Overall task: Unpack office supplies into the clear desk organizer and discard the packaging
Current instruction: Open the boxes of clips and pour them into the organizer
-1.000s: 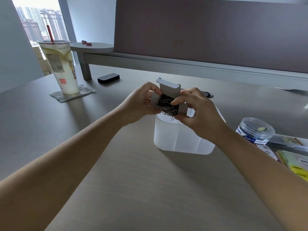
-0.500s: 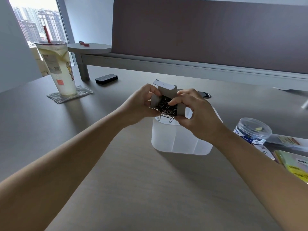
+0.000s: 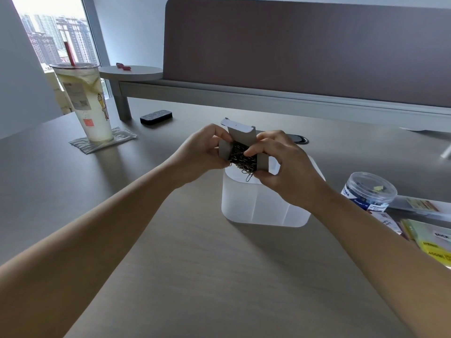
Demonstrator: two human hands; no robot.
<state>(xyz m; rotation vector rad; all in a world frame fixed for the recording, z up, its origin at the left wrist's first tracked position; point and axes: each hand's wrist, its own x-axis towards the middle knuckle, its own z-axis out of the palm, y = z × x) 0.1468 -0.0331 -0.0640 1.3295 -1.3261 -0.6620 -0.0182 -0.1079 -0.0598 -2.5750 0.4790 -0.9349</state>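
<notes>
A small grey cardboard box (image 3: 240,134) with its flaps open is held above the clear desk organizer (image 3: 258,206), over its left near corner. A tangle of metal paper clips (image 3: 242,161) fills the box mouth and a few hang down toward the organizer. My left hand (image 3: 202,150) grips the box's left side. My right hand (image 3: 280,164) holds the right side, with its forefinger on the clips and its thumb under the box. The organizer's inside is mostly hidden by my hands.
A tall iced drink cup (image 3: 84,101) with a red straw stands on a coaster at the left. A black eraser block (image 3: 156,116) lies behind. At the right are a round clear tub (image 3: 369,195), a flat pack (image 3: 419,203) and sticky-note packs (image 3: 429,240).
The box has tilted slightly further toward me and more clips hang out over the organizer. Both hands stay on the box in about the same place.
</notes>
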